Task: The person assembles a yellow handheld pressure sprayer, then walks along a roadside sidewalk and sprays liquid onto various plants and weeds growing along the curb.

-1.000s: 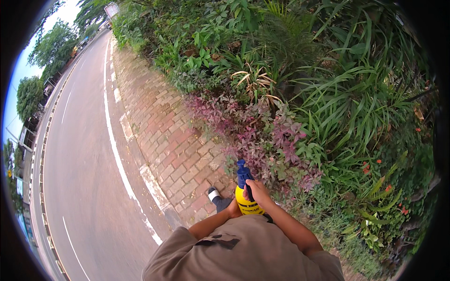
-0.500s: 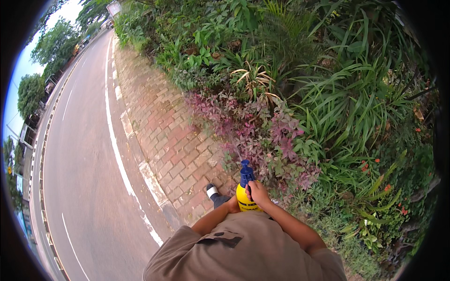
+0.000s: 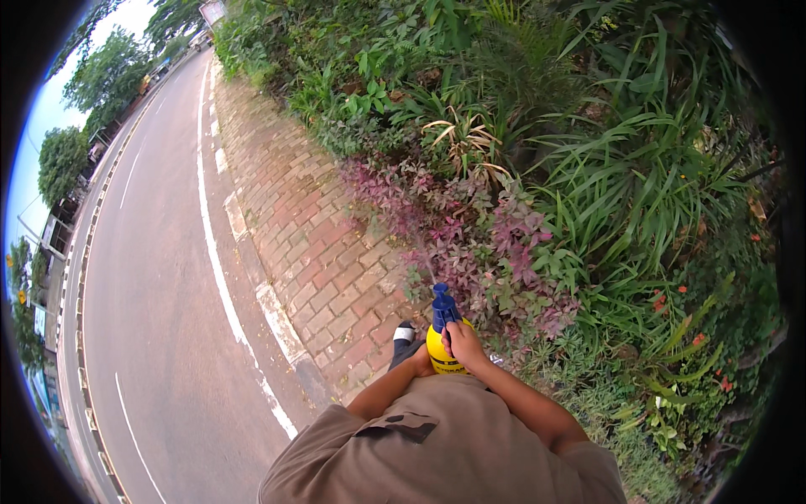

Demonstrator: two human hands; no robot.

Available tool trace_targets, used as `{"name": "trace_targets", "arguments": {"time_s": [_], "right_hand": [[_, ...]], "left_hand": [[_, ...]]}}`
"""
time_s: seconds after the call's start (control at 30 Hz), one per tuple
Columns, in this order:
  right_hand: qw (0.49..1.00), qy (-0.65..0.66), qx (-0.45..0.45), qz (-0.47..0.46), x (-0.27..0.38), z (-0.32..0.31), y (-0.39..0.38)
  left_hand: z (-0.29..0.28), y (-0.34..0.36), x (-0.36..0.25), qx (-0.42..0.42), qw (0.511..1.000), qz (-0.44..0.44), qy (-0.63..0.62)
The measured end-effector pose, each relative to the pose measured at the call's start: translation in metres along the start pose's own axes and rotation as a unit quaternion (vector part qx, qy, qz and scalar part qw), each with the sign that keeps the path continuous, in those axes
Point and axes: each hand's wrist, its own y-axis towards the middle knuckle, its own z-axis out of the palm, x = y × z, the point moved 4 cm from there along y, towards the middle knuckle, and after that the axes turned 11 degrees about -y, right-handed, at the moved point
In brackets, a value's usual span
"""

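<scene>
A yellow pump spray bottle (image 3: 447, 355) with a blue head (image 3: 442, 304) stands upright close in front of my body. My right hand (image 3: 462, 343) is closed around its blue handle, just under the nozzle. On the bottle's lower left side, my left hand (image 3: 422, 363) grips the yellow body, its fingers partly hidden behind it. A faint streak of spray rises from the nozzle toward the purple-leaved shrubs (image 3: 437, 227) just ahead.
A brick-paved sidewalk (image 3: 306, 244) runs ahead on the left, edged by a painted curb (image 3: 281, 323). Beyond it lies an asphalt road (image 3: 168, 252). Dense long-leaved green plants (image 3: 621, 176) fill the right side. My shoe (image 3: 405, 332) is on the paving.
A faint spray streak now shows at the nozzle. My foot has shifted slightly right and forward, and the whole view has moved a little. Both hands keep their hold on the bottle.
</scene>
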Motion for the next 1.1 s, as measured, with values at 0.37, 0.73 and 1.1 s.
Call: {"name": "trace_targets", "arguments": {"time_s": [0.37,0.73,1.1], "right_hand": [[1.0,-0.006,-0.006,0.005,-0.01,0.0,0.014],[1.0,0.011,-0.003,0.015,-0.011,0.001,0.013],[1.0,0.018,-0.009,0.01,-0.014,-0.004,0.011]], "left_hand": [[-0.014,0.006,-0.003,-0.022,1.0,0.004,0.011],[-0.014,0.006,-0.005,0.056,0.998,0.005,-0.004],[-0.003,0.004,-0.006,0.067,0.998,-0.004,0.008]]}}
